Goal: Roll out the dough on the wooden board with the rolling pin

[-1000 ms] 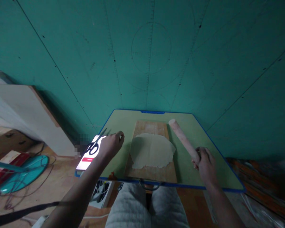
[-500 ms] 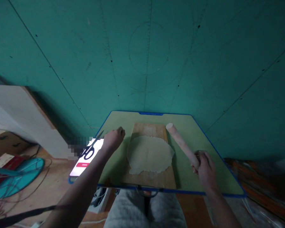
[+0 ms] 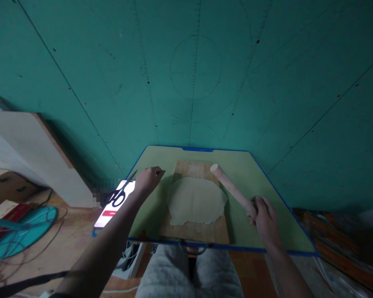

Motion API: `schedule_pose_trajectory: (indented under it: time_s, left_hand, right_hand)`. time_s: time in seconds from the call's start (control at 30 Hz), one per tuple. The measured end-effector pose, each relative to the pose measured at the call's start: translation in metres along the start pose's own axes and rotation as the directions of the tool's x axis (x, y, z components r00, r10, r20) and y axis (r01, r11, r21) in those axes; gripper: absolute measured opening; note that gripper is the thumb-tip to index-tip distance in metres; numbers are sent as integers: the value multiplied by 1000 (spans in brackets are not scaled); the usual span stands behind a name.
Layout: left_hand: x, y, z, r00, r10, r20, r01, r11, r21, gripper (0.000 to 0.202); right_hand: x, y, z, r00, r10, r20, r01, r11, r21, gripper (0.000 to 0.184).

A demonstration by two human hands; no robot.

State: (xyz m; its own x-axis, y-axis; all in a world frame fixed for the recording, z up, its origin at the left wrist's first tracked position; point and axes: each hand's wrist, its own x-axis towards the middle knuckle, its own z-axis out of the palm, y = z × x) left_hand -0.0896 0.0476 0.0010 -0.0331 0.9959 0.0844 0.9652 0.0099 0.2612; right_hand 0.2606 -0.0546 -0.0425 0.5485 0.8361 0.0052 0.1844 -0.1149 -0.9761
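Note:
A flat sheet of pale dough point(image 3: 195, 200) lies on a wooden board point(image 3: 196, 229), which rests on a green tray with a blue rim point(image 3: 261, 178) across my lap. My right hand point(image 3: 265, 217) is closed around the near end of a wooden rolling pin point(image 3: 230, 187), whose far end points over the board's right edge. My left hand point(image 3: 148, 179) hovers over the tray's left side, just left of the board, fingers curled and pinched with nothing visible in them. Black scissors point(image 3: 119, 193) lie on a lit phone point(image 3: 113, 203) beside that hand.
A teal cutting mat with ruled lines and a circle point(image 3: 195, 66) fills the view beyond the tray. A white panel point(image 3: 31, 149) stands at the left. A teal fan point(image 3: 15, 231) and cables lie on the wooden floor at the lower left.
The rolling pin's far end has swung left toward the board. My left hand has shifted slightly forward and up along the tray's left side. The dough has not moved.

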Motion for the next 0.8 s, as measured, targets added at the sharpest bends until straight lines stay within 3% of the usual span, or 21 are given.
schedule_pose_trajectory:
  time_s: [0.37,0.5,0.6,0.7,0.8]
  left_hand:
    - [-14,-9,-5,1000,-15,0,15,1000,-26,28]
    - [-27,-14,-8,998,5,67,3,991,-131,35]
    - [-42,-13,-11,1000,11,11,-8,973,-229,39]
    - [-62,0,-10,986,101,-135,-136,949,-283,47]
    - [-81,27,0,912,324,-251,-385,887,-254,40]
  right_hand:
    - [1,1,1,998,-52,29,52,999,-8,40]
    - [2,3,2,991,-124,59,131,982,-133,36]
    - [0,-2,7,965,-230,127,257,930,-262,32]
    - [-5,-11,17,925,-315,215,375,854,-362,26]
    - [-10,-21,29,884,-350,309,457,783,-422,23]
